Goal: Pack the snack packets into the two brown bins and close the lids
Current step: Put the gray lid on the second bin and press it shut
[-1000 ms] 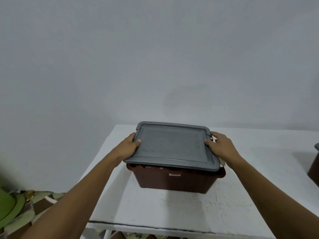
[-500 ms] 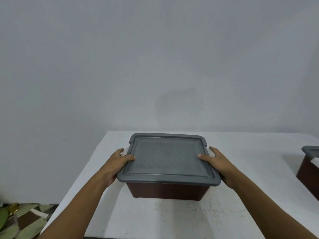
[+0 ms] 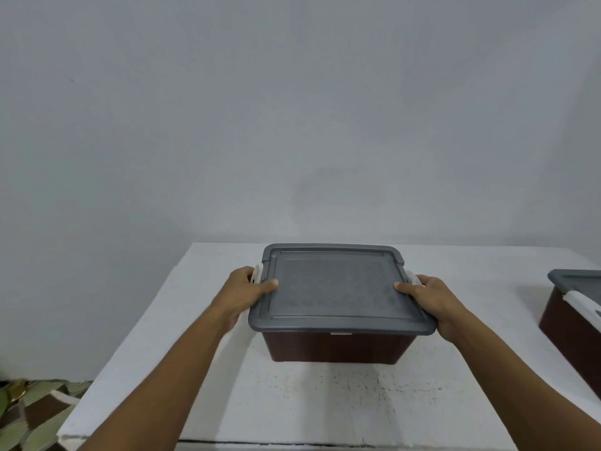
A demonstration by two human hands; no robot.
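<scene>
A brown bin (image 3: 335, 348) with a grey lid (image 3: 335, 288) sits on the white table (image 3: 292, 402), square to me. My left hand (image 3: 242, 292) grips the bin's left side, thumb on the lid, fingers curled round a white latch (image 3: 257, 271). My right hand (image 3: 434, 299) holds the right side the same way, thumb on the lid beside the right white latch (image 3: 412, 276). A second brown bin (image 3: 566, 327) with a grey lid and a white latch stands at the right edge, partly cut off. No snack packets are visible.
A plain grey wall rises behind the table. A leaf-patterned floor mat (image 3: 29, 415) shows at the bottom left, below the table's left edge.
The lid has settled flat on the bin. Both hands have shifted from pressing the lid's edges to curling round the white side latches, which now show. The view has panned right.
</scene>
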